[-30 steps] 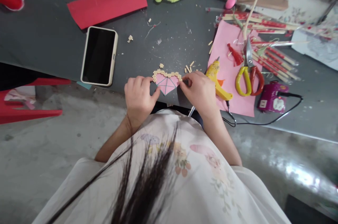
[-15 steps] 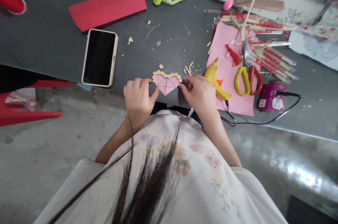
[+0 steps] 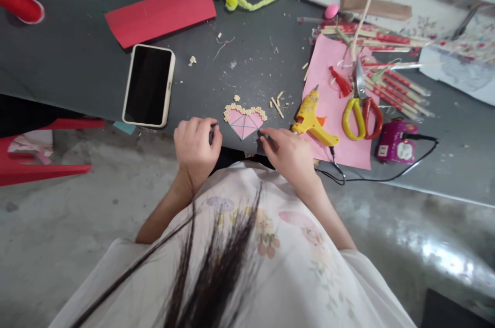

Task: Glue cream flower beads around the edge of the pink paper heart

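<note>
A pink paper heart [image 3: 243, 126] with dark drawn lines lies flat near the table's front edge. Small pale beige pieces [image 3: 247, 110] run along its lobed top. To its left, my left hand [image 3: 196, 145] rests at the edge with fingers loosely curled and the thumb apart, holding nothing. At the heart's right side, the index fingertip of my right hand [image 3: 288, 152] is at its edge; the thumb is apart from it and nothing is gripped. A small cluster of the same pieces [image 3: 236, 98] sits just above the heart, and short cut sticks [image 3: 277, 106] lie to the right.
A yellow glue gun [image 3: 315, 121] and scissors [image 3: 361, 103] lie on pink paper [image 3: 328, 60] at right, near a purple box [image 3: 396, 141] with a cord. Wrapped sticks [image 3: 400, 91] lie beyond. A phone [image 3: 149, 85], red card [image 3: 162, 13] and red spool [image 3: 21, 0] are at left.
My left hand has let go of the heart and moved left. The right hand has loosened its pinch and shifted slightly down and left. The heart stays in place.
</note>
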Demonstrator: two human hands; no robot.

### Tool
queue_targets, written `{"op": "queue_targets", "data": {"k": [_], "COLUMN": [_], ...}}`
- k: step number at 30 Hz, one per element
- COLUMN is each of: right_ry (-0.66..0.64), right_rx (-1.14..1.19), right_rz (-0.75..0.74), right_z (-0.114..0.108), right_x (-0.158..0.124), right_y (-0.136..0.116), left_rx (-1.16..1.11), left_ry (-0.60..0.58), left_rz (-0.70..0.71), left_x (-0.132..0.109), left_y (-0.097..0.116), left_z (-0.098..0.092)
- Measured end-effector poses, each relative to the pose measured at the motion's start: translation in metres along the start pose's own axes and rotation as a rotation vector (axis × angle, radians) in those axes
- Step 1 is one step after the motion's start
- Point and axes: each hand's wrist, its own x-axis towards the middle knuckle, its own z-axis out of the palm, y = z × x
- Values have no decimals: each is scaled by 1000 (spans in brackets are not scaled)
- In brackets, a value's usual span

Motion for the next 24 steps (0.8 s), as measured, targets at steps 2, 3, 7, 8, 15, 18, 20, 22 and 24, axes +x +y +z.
{"op": "queue_targets", "data": {"k": [2,3,7,8,15,18,20,22,24], "right_ry": [-3,-3,-2,1,24,54,78,79,69], "right_rx": [-2,1,22,28,38,54,65,39,-7], "right_rz": [-6,-7,-9,-9,-6,-42,-63,-88,-94], "right_z": [0,0,1,1,-4,-8,-10,-12,-14], "right_x": [-1,-1,-3,-4,0,14,29,47,67], "right_y": [-1,-1,0,0,0,-4,-8,-14,-22], "left_rx": [-10,-13,-7,0,0,-5,-4,-7,-14], "left_ry": [1,1,5,3,8,41,66,90,113], "left_rz": [2,2,9,11,18,45,60,73,83], "left_x": [-1,-1,-2,-3,2,6,9,11,13], "left_y": [0,0,0,-1,-4,-6,-8,-10,-12], "left_z": [0,0,0,0,-2,-3,-4,-5,-7]}}
